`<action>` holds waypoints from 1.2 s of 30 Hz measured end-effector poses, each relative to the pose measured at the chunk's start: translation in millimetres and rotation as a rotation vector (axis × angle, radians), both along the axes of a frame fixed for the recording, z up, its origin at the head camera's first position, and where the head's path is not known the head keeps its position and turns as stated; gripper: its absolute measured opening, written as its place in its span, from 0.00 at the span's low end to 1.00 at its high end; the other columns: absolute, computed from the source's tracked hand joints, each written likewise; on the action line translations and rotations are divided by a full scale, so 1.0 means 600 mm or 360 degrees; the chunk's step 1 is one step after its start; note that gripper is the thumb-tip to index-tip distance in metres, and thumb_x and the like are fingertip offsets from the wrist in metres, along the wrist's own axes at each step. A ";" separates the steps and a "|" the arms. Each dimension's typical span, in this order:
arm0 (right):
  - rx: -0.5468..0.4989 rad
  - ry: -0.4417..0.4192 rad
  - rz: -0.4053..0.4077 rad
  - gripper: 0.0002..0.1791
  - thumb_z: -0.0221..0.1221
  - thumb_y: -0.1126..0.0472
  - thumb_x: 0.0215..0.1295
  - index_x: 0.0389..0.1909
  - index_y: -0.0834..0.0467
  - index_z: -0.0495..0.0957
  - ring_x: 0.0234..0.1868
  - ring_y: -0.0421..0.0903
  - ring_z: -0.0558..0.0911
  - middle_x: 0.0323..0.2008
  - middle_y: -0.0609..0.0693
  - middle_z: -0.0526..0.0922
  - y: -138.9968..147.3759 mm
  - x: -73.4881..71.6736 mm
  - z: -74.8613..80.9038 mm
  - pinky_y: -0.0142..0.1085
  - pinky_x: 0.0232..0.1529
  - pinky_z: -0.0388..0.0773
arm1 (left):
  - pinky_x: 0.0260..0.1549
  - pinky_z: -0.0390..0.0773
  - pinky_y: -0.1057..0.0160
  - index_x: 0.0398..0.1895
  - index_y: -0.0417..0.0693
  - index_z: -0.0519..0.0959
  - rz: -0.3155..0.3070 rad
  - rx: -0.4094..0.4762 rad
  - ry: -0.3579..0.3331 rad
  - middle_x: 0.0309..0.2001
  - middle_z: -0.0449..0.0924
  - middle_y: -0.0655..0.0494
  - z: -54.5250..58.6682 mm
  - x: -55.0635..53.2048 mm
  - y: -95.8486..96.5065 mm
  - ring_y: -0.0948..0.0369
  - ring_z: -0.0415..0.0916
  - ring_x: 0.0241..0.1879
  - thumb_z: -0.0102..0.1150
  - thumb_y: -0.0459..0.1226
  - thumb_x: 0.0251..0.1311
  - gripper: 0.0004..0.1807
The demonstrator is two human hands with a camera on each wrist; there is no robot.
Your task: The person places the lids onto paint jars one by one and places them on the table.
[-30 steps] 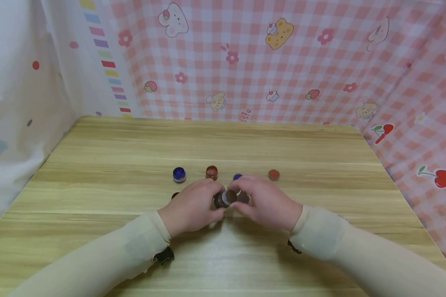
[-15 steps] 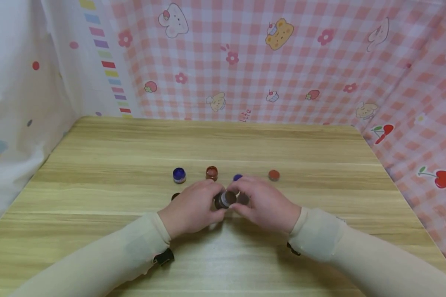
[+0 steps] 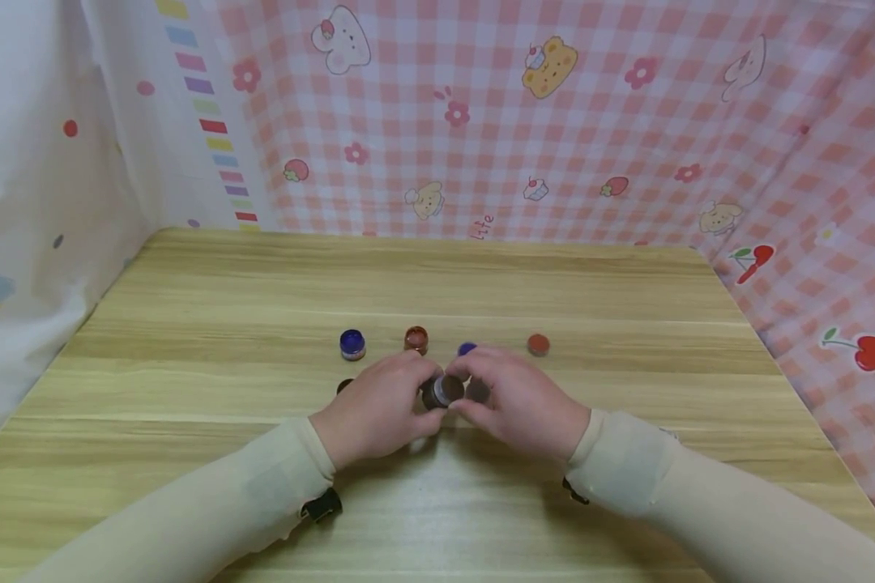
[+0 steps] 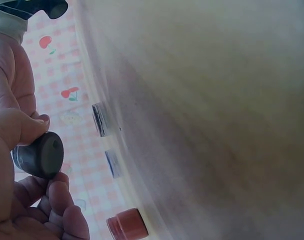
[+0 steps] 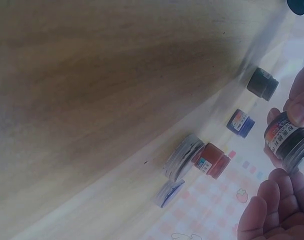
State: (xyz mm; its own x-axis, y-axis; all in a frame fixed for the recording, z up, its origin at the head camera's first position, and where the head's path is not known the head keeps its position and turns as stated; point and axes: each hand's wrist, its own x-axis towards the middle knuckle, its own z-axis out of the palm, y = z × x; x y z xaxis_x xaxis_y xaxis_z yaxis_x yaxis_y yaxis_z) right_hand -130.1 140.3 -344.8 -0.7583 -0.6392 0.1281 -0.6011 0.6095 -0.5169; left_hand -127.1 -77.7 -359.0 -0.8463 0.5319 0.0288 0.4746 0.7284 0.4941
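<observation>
A small dark paint jar (image 3: pixel 443 392) is held tilted above the table between both hands. My left hand (image 3: pixel 381 405) grips its body, with the thumb and fingers curled round it. At the jar's capped end, my right hand (image 3: pixel 521 401) pinches with thumb and fingertips. The label on the paint jar (image 5: pixel 283 137) shows in the right wrist view, and its dark flat bottom faces the left wrist camera. Behind the right fingers lies a dark lid (image 3: pixel 477 392), partly covered. Another dark jar (image 3: pixel 344 385) is mostly hidden by the left hand.
Beyond the hands, an uncapped blue paint jar (image 3: pixel 352 345) and an uncapped red paint jar (image 3: pixel 416 340) stand on the wooden table (image 3: pixel 262 291). A blue lid (image 3: pixel 467 348) and a red lid (image 3: pixel 539 345) lie to their right. Printed cloth (image 3: pixel 445 146) hangs around the table.
</observation>
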 end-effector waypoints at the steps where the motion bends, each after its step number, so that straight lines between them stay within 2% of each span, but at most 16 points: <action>1: -0.0003 -0.0003 -0.0002 0.16 0.72 0.60 0.66 0.52 0.56 0.82 0.43 0.46 0.83 0.46 0.47 0.85 0.000 0.000 0.000 0.39 0.44 0.85 | 0.44 0.75 0.58 0.49 0.52 0.81 -0.0002 0.0001 0.0004 0.40 0.77 0.61 0.000 0.000 0.000 0.61 0.73 0.40 0.71 0.46 0.63 0.15; 5: -0.0011 -0.0014 -0.0019 0.15 0.72 0.58 0.67 0.51 0.56 0.83 0.43 0.46 0.84 0.46 0.46 0.85 0.000 0.002 0.000 0.40 0.45 0.85 | 0.44 0.75 0.58 0.49 0.52 0.81 -0.0007 0.0007 0.0015 0.40 0.77 0.61 0.000 0.001 0.000 0.61 0.73 0.40 0.71 0.45 0.63 0.15; 11: 0.0014 0.0045 -0.0046 0.16 0.72 0.53 0.67 0.50 0.55 0.83 0.43 0.45 0.83 0.44 0.45 0.86 0.001 0.003 0.000 0.35 0.45 0.81 | 0.45 0.75 0.58 0.48 0.53 0.80 -0.0015 0.0018 0.0010 0.39 0.76 0.61 0.002 0.003 0.000 0.61 0.72 0.40 0.70 0.45 0.63 0.14; 15: -0.0026 0.0079 -0.0008 0.24 0.74 0.53 0.64 0.58 0.56 0.81 0.44 0.45 0.83 0.46 0.46 0.85 0.005 0.003 -0.001 0.37 0.46 0.83 | 0.48 0.77 0.57 0.50 0.52 0.81 -0.0022 0.0008 0.0026 0.42 0.79 0.61 0.002 0.003 0.000 0.61 0.74 0.43 0.71 0.46 0.63 0.16; 19: -0.0077 0.0088 0.0064 0.28 0.74 0.59 0.63 0.64 0.56 0.79 0.45 0.46 0.83 0.47 0.47 0.84 0.008 0.003 0.000 0.37 0.44 0.84 | 0.51 0.79 0.55 0.52 0.51 0.82 -0.0036 0.0001 0.0066 0.44 0.81 0.59 0.003 0.003 0.000 0.60 0.77 0.45 0.71 0.47 0.63 0.18; 23: -0.0069 0.0114 0.0083 0.24 0.73 0.61 0.64 0.60 0.55 0.82 0.43 0.45 0.82 0.46 0.46 0.84 0.008 0.003 0.000 0.33 0.42 0.82 | 0.49 0.79 0.55 0.50 0.51 0.82 -0.0046 -0.0003 0.0098 0.43 0.80 0.59 0.004 0.004 0.000 0.60 0.76 0.44 0.72 0.46 0.63 0.17; 27: -0.0035 0.0133 0.0045 0.20 0.73 0.57 0.65 0.56 0.55 0.83 0.40 0.45 0.80 0.44 0.46 0.84 0.007 0.003 -0.002 0.32 0.42 0.80 | 0.46 0.77 0.56 0.48 0.51 0.81 -0.0040 -0.0007 0.0081 0.41 0.79 0.60 0.005 0.004 0.000 0.60 0.74 0.42 0.71 0.46 0.63 0.15; 31: -0.0022 0.0118 0.0017 0.23 0.74 0.55 0.65 0.58 0.56 0.82 0.41 0.45 0.81 0.45 0.47 0.84 0.008 0.004 -0.002 0.33 0.43 0.81 | 0.48 0.78 0.56 0.51 0.50 0.82 -0.0033 -0.0017 0.0068 0.42 0.80 0.59 0.004 0.003 0.001 0.60 0.75 0.43 0.71 0.46 0.63 0.17; 36: -0.0070 0.0118 0.0067 0.24 0.74 0.61 0.62 0.59 0.56 0.81 0.44 0.46 0.82 0.46 0.47 0.84 0.010 0.004 -0.001 0.38 0.45 0.84 | 0.46 0.78 0.57 0.49 0.50 0.81 -0.0053 -0.0021 0.0101 0.40 0.79 0.60 0.004 0.002 0.001 0.60 0.75 0.41 0.72 0.46 0.63 0.16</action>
